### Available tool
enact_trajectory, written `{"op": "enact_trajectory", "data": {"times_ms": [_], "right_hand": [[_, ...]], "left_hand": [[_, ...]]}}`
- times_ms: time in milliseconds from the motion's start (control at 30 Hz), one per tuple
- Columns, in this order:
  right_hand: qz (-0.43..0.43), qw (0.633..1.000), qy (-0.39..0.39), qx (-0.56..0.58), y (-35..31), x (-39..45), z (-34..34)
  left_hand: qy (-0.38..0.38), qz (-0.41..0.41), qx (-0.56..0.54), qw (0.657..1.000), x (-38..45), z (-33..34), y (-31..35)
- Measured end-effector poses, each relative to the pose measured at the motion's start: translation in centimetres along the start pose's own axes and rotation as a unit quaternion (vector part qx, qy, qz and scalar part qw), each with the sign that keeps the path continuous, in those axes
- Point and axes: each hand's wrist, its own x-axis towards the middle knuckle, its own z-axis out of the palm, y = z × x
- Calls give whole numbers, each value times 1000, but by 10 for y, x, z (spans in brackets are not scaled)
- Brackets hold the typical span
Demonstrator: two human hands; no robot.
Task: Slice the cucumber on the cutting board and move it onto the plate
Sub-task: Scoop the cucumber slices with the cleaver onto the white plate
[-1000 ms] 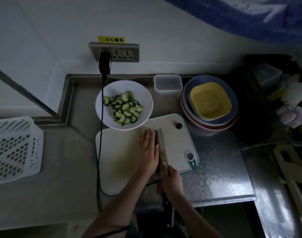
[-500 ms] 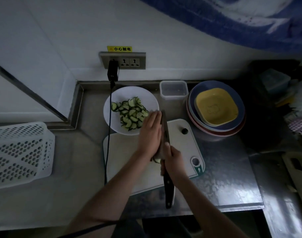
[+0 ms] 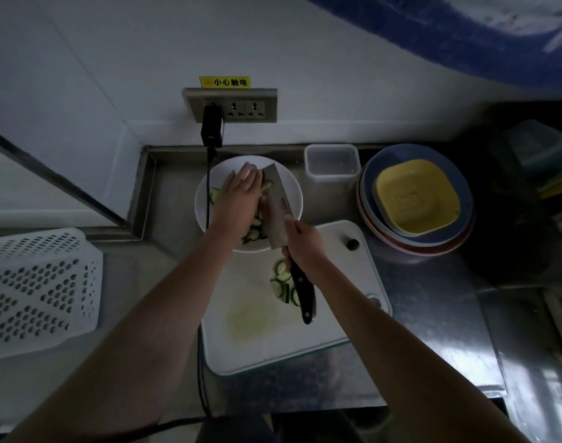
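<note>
My right hand [image 3: 303, 239] grips a cleaver [image 3: 276, 209] by its dark handle, the wide blade tilted over the white plate [image 3: 294, 193]. My left hand [image 3: 241, 199] lies flat against the blade's left face above the plate, fingers together, pressing cucumber slices [image 3: 253, 233] that show under it in the plate. A few more cucumber slices [image 3: 283, 282] lie on the white cutting board [image 3: 337, 314], just left of the knife handle. A pale wet smear marks the board's middle.
A black cable [image 3: 207, 193] runs from the wall socket over the plate's left rim and down past the board. A clear container [image 3: 332, 163] and stacked bowls [image 3: 415, 199] stand at the right; a white perforated basket [image 3: 33, 292] sits left.
Both hands carried the cleaver with cucumber slices off the cutting board, up and left, to over the plate. A few slices stayed behind on the board.
</note>
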Motion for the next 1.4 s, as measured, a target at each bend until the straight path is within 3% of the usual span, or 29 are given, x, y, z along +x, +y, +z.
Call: {"op": "enact_trajectory", "data": {"times_ms": [100,167,333,433,633,867,1100,1300,1400], "right_hand": [[4,1000,8,13,5,0,-11],[-3,1000,18,13,4,1,-16],[-19,998,24,-49,-3,7,-23],[-49,993,7,-110,-6,6,-22],[-39,996,1,-79,-6,4,-28],[-43,990,9,-138,-4,0,-39],[-60,984,-2,-167,-14,-10,-33],[-35,988,8,-148,-3,-9,-38],[-36,988,19,-146,4,-14,-47]], "left_hand": [[-32,-40,15,999,-7,6,-15],[-6,-51,-2,999,-11,8,-18],[89,86,-18,992,-28,13,-6],[55,111,13,992,-34,17,-1],[-87,39,32,995,-31,8,-14],[18,67,-29,997,-28,2,-4],[4,64,24,998,-22,2,1],[-132,39,87,987,-32,6,-17],[-93,44,35,994,-36,5,-18]]}}
